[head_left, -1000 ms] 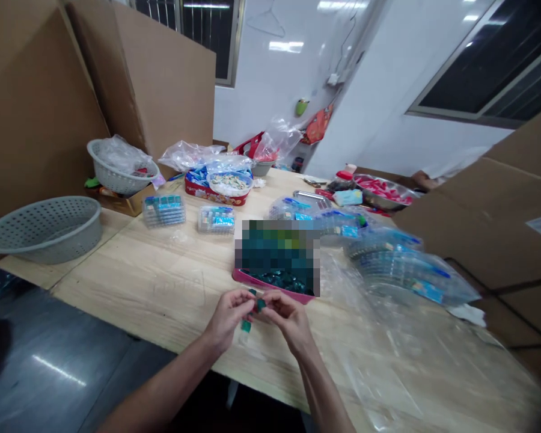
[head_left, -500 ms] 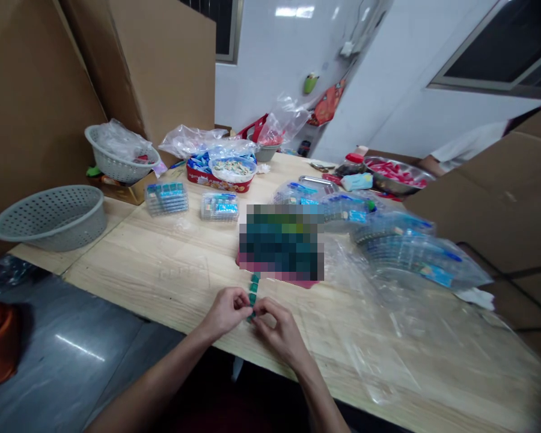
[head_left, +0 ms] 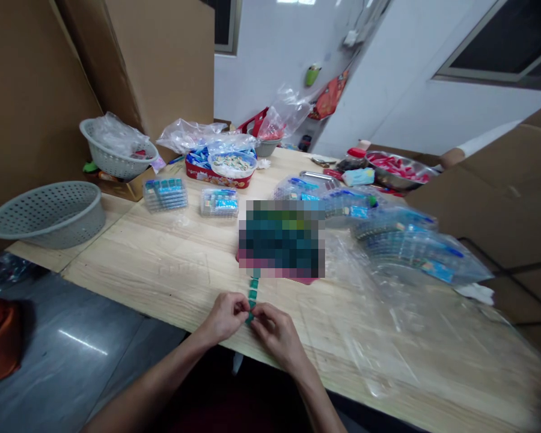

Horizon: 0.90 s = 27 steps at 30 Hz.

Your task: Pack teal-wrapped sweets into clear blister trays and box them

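A narrow strip of small dark green square pieces (head_left: 253, 289) runs toward me near the front edge of the table. Its far end meets a pink-edged item (head_left: 304, 280) whose upper part is blurred out by blocks. My left hand (head_left: 228, 316) pinches the near part of the strip from the left side. From the right, my right hand (head_left: 277, 331) closes its thumb and fingers on the same part. The fingertips of both hands almost meet there and hide some of the strip.
Stacked clear plastic trays (head_left: 166, 195) and a smaller stack (head_left: 220, 203) stand behind to the left. More clear packs (head_left: 410, 252) fan out at right. A grey basket (head_left: 49, 216), a red tin (head_left: 220, 180) and a steel bowl (head_left: 399, 171) surround them. Another person's hand (head_left: 451, 158) shows beyond.
Both hands have shifted very slightly downward in view, still pinching the green strip. The camera view has tilted a little. The other person's hand has moved slightly to the right.
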Motion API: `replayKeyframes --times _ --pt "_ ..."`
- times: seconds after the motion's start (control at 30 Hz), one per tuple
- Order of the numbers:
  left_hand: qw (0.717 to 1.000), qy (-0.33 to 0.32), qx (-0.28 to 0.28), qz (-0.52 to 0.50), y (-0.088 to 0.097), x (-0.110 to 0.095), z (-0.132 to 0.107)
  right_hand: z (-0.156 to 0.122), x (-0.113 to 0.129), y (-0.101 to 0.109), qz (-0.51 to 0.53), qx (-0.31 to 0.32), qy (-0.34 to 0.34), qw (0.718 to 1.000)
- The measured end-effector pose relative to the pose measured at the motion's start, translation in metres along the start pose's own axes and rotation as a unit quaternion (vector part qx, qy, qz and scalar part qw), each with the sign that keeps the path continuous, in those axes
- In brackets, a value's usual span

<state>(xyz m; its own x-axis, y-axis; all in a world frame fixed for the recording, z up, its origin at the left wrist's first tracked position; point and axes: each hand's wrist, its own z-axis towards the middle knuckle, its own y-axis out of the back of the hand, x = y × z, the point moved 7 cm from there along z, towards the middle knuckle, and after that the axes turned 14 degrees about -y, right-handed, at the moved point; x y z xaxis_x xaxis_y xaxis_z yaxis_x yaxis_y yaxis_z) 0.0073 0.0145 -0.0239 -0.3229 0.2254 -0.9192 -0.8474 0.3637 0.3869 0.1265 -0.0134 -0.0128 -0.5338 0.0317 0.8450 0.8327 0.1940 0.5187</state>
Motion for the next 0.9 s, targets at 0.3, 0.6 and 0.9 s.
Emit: replayKeyframes --times 0.3,0.6,0.9 --pt "0.990 -0.067 0.007 0.122 -0.007 -0.016 -0.006 0.000 -0.014 -0.004 0.055 -0.010 -0.081 0.995" --pt "1.000 -0.007 0.018 -0.024 -0.007 -0.007 -0.001 0.003 -0.028 -0.011 0.237 0.039 -0.118 0.963" --pt "0.998 -0.013 0.006 -0.068 -0.005 -0.009 -0.003 0.003 -0.022 -0.007 0.277 0.056 -0.113 0.953"
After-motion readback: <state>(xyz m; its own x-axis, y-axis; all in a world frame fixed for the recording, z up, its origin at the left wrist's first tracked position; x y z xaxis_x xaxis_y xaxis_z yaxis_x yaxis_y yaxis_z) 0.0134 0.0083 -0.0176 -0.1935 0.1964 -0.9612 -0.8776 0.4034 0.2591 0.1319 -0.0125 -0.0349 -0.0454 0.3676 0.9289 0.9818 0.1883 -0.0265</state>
